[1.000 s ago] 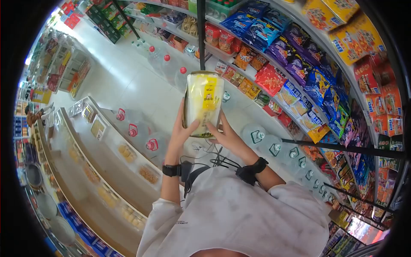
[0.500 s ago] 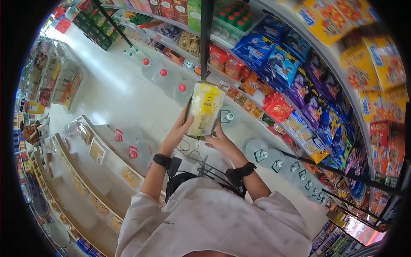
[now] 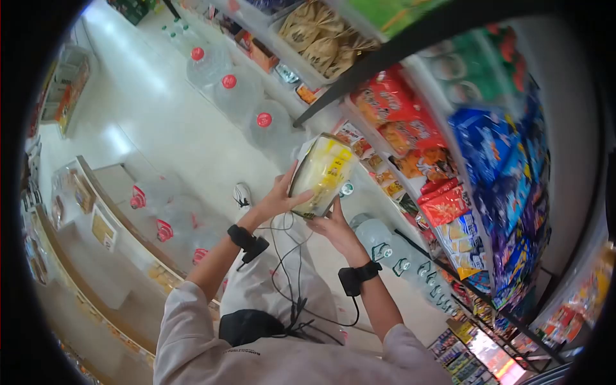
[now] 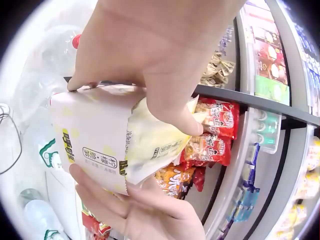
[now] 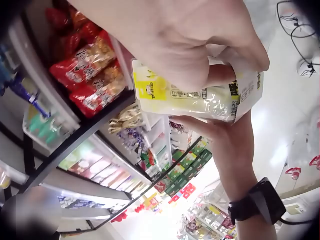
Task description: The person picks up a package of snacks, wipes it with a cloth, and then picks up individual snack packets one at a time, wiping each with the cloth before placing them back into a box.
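Note:
Both hands hold a white-and-yellow printed snack carton (image 3: 324, 173) in front of the body, tilted, with yellow-and-white snack packets (image 4: 156, 142) showing at its open face. The left hand (image 3: 277, 200) grips the carton's left side; its thumb lies across the packets in the left wrist view. At the lower right edge the right hand (image 3: 337, 230) holds it, its fingers (image 4: 100, 192) against the printed wall. From the right wrist view, the right hand (image 5: 185, 45) covers part of the packets, and the left hand (image 5: 227, 132) shows on the far side.
Shelves of red snack bags (image 3: 391, 106) and blue bags (image 3: 491, 154) rise to the right, behind a black shelf post (image 3: 359, 70). Large water bottles (image 3: 234, 96) stand on the floor ahead. A tiered display shelf (image 3: 128, 218) runs along the left. Cables (image 3: 292, 282) hang between the wrists.
The head view has turned toward the right-hand shelves, which now look nearer. The carton has tilted to the right, still in both hands, and the legs and a shoe have come into view.

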### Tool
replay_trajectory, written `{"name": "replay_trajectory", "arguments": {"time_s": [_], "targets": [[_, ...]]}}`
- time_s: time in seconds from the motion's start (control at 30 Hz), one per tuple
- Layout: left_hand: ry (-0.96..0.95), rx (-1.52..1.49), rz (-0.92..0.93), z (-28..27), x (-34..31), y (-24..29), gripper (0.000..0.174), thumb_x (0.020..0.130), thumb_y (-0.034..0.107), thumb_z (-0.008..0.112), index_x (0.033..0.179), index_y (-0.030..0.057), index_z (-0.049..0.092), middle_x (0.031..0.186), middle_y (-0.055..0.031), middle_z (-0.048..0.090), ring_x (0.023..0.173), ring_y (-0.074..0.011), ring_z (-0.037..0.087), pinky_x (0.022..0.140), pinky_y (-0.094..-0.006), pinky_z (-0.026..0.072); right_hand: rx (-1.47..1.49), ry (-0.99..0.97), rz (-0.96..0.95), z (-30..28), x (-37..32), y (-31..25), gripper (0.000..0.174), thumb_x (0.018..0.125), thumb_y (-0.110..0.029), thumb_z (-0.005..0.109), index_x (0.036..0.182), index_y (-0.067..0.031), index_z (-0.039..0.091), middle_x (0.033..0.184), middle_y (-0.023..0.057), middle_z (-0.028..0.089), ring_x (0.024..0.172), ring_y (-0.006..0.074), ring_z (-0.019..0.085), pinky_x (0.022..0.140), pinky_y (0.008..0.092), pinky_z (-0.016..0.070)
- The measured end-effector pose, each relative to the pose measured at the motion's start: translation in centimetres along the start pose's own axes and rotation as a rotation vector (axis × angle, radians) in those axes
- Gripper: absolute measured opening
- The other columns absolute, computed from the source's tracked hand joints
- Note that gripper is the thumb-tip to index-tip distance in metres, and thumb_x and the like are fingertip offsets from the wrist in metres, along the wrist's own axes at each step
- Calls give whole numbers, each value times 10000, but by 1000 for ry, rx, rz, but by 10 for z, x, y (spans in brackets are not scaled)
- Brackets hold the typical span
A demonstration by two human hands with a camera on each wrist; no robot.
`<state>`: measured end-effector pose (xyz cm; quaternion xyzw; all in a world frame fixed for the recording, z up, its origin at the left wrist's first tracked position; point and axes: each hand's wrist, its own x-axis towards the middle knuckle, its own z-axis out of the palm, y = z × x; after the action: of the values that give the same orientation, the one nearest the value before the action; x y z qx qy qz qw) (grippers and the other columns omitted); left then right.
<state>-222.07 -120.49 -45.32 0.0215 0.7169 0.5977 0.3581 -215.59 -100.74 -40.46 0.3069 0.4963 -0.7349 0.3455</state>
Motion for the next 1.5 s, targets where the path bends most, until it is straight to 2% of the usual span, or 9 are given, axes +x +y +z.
{"name": "replay_trajectory", "arguments": {"time_s": [0.3, 0.63, 0.73, 0.83, 0.93, 1.03, 1.13, 1.23, 1.5], "targets": [[76, -197, 218, -8, 91, -78, 1200, 756, 463, 836, 1519, -116, 114, 1353, -294, 504, 1269, -344, 522, 1068, -358, 399, -85, 125, -88, -38, 115, 18, 900, 878, 42, 505, 1577, -212, -2, 1434, 168, 407, 1224, 262, 559, 1000, 385, 509], [173, -109, 148, -4, 161, -87, 1068, 697, 481, 853, 1413, -108, 322, 1243, -317, 559, 1226, -390, 543, 1006, -411, 448, 94, 187, -133, -54, 181, 9, 913, 831, 60, 454, 1567, -213, -12, 1434, 194, 404, 1229, 294, 554, 1046, 435, 490], [241, -136, 311, -2, 188, -104, 1049, 695, 481, 853, 1400, -117, 357, 1205, -321, 573, 1215, -372, 541, 977, -428, 464, 131, 183, -155, -59, 200, 2, 919, 813, 73, 440, 1566, -215, -1, 1448, 195, 385, 1231, 316, 548, 1051, 449, 487], [179, 236, 28, -13, 203, -99, 1024, 769, 491, 805, 1474, -72, 321, 1323, -322, 501, 1226, -339, 534, 1012, -374, 446, 178, 192, -175, -60, 221, -5, 914, 807, 76, 433, 1565, -223, 19, 1458, 190, 369, 1233, 341, 542, 1052, 462, 485], [149, 123, 6, -22, 214, -97, 1007, 772, 500, 800, 1512, 8, 327, 1356, -295, 489, 1202, -340, 532, 989, -379, 456, 205, 215, -206, -63, 238, -11, 901, 813, 73, 426, 1564, -235, 38, 1464, 186, 361, 1236, 361, 537, 1048, 472, 486], [152, -190, -16, -27, 213, -101, 927, 770, 427, 819, 1466, -7, 388, 1273, -334, 545, 1215, -320, 546, 981, -428, 469, 222, 241, -230, -65, 250, -16, 904, 813, 59, 433, 1565, -247, 36, 1446, 189, 389, 1202, 354, 566, 1031, 456, 498], [221, -236, 147, -20, 219, -132, 874, 810, 357, 796, 1462, -38, 368, 1329, -299, 532, 1273, -290, 518, 1016, -411, 462, 241, 260, -235, -60, 262, -24, 938, 806, 38, 459, 1571, -260, 5, 1410, 208, 434, 1111, 333, 640, 995, 419, 521], [218, -492, -120, -25, 209, -117, 860, 837, 310, 773, 1458, -83, 327, 1395, -280, 490, 1334, -293, 473, 1066, -398, 430, 260, 293, -248, -57, 268, -20, 930, 816, 40, 460, 1572, -252, 3, 1406, 223, 425, 1098, 348, 645, 983, 414, 530], [196, -769, -83, 13, 223, -140, 771, 927, 157, 640, 1526, -64, 207, 1587, -192, 275, 1490, -270, 240, 1173, -359, 280, 274, 432, -289, -67, 288, -6, 760, 863, 46, 482, 1526, -97, 141, 1380, 211, 438, 1135, 329, 603, 932, 400, 556]]}}
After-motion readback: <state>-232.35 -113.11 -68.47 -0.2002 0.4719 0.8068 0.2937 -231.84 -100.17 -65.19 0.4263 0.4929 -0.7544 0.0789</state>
